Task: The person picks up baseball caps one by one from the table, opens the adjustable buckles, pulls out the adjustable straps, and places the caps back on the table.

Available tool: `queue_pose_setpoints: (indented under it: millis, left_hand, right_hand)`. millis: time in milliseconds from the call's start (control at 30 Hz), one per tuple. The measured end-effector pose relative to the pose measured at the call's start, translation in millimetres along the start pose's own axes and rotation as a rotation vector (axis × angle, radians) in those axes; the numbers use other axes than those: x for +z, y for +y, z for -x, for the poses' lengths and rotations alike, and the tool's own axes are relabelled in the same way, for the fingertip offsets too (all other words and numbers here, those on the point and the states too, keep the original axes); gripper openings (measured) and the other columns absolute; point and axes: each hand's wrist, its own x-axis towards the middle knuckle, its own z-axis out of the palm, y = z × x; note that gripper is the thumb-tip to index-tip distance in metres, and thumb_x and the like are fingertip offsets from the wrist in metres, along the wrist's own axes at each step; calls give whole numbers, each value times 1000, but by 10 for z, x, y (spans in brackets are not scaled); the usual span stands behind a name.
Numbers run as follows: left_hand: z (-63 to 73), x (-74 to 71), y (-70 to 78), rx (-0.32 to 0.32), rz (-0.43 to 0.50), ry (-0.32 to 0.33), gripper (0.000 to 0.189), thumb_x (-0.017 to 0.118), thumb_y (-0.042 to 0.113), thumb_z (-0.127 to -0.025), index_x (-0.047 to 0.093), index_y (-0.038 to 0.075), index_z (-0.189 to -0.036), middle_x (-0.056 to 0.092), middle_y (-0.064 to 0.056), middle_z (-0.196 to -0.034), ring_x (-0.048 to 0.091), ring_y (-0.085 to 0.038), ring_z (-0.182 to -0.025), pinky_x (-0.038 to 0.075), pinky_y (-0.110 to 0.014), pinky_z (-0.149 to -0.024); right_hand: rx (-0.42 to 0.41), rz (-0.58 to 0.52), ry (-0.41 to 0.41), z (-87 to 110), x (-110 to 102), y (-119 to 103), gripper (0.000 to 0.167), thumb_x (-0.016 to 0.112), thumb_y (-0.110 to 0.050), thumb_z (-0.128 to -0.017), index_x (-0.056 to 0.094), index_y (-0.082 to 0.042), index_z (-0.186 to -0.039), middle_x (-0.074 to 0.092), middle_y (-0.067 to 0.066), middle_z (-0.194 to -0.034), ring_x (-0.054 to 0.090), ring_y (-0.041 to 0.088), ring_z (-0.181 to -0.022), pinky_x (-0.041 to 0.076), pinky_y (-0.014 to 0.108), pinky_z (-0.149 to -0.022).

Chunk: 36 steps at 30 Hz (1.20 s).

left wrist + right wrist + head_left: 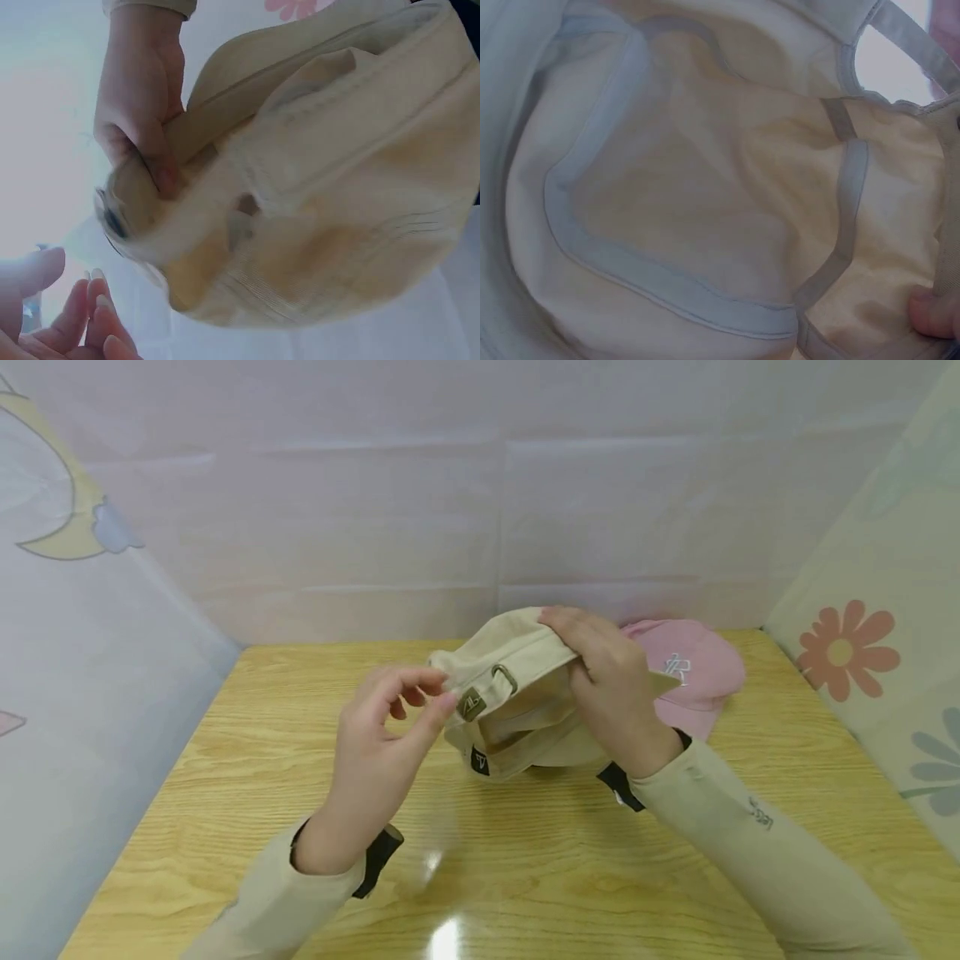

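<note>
Gripping the edge of a beige baseball cap [502,639] by its back strap [543,664], the right hand [611,668] holds it up over the wood-grain worktop [270,743], with the thumb on the inner side. The left hand [378,727] is beside the cap's near end, thumb and fingers parted with nothing between them; whether a fingertip touches the fabric, I cannot tell. The cap is plain, soft cloth, tilted so that its hollow inside shows, and pale seam tape [667,292] runs across the lining. Its strap carries one metal buckle [513,683] and one dark metal tag [471,703] with a symbol; one black label [480,762] with a white mark shows lower down. Two caps are in sight: this beige one, and one pink baseball cap [705,656] with a white monogram [677,668], lying on the worktop beyond the right hand and partly hidden by it.
</note>
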Motion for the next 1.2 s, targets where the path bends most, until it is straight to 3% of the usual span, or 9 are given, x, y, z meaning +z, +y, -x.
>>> queue_pose_setpoints:
  millis: [100,233,467,633,900,1200]
  left_hand:
    - [-24,81,33,138,-87,-33,21,77,-2,-78,68,-1,-98,64,-7,-87,52,-20,-81,42,-28,-70]
    - [-44,156,54,149,-130,-77,22,80,3,-78,69,-1,-96,62,-6,-84,52,-18,-80,45,-27,-70]
    - [-44,212,40,95,-167,-101,16,80,6,-79,68,1,-88,60,-4,-81,51,-17,-76,44,-27,-68]
    - [-49,231,49,-8,-160,-133,14,79,9,-81,67,3,-84,58,-2,-78,50,-16,-74,43,-29,-64]
    - [-41,249,39,-149,26,-179,10,75,4,-85,65,0,-83,58,-4,-82,51,-16,-72,44,-22,-62]
    - [-9,265,-3,-215,164,-193,7,71,2,-87,65,0,-84,55,-4,-85,46,-17,-73,38,-22,-62]
  right_hand:
    - [-12,9,2,9,11,0,31,49,23,-83,68,10,-104,68,22,-104,64,36,-100,50,41,-92]
    - [-28,4,-4,22,20,-1,34,48,25,-81,68,10,-104,68,22,-103,64,38,-100,51,45,-89]
    - [-66,5,-4,38,37,23,37,47,28,-77,68,11,-102,68,23,-102,64,38,-98,51,45,-90]
    - [-96,27,6,50,40,24,35,49,28,-77,68,11,-101,68,23,-99,65,39,-96,52,45,-88]
    - [-118,46,-22,58,18,22,38,44,28,-77,68,11,-102,68,24,-99,65,39,-95,53,47,-84]
    - [-108,35,-25,72,11,43,38,43,27,-78,68,11,-101,68,23,-99,65,37,-93,54,46,-82]
